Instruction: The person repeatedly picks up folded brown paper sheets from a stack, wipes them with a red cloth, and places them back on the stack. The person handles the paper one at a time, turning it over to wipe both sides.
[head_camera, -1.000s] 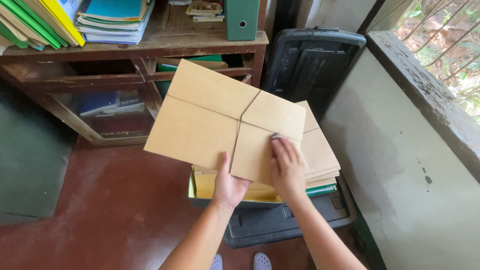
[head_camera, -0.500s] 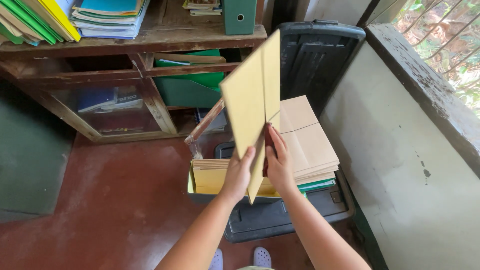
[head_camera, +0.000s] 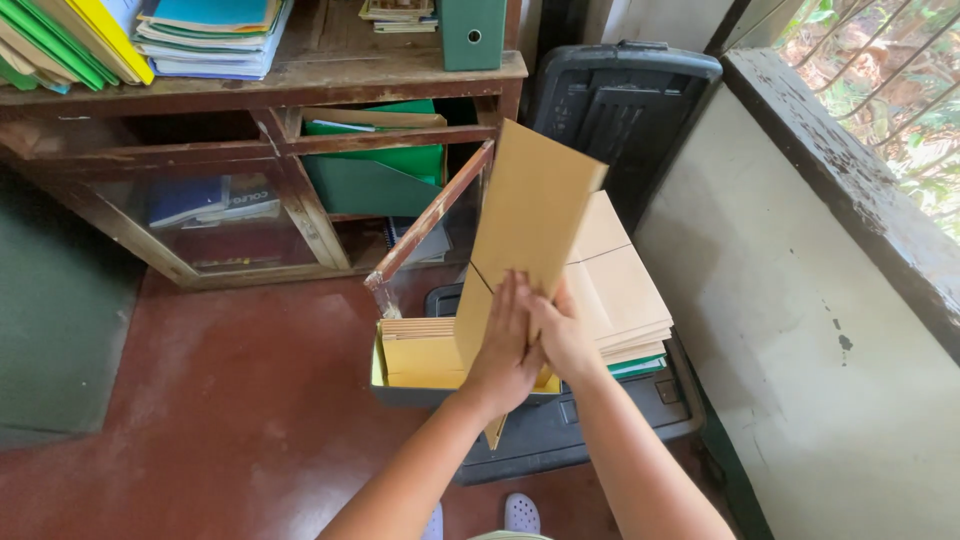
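Floor: red, wooden shelf (head_camera: 270, 90) behind.
Hands: left hand (head_camera: 505, 355) and right hand (head_camera: 562, 335) both clamped on upright brown folder (head_camera: 525, 225).
Below: box (head_camera: 415, 365) of folders.

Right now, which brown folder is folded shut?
The brown folder held between both hands; the ones on the stack lie open and flat.

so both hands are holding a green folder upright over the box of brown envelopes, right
Not quite: the head view shows the left hand and right hand holding a brown folded envelope, not a green folder. It is indeed upright over the box of brown envelopes.
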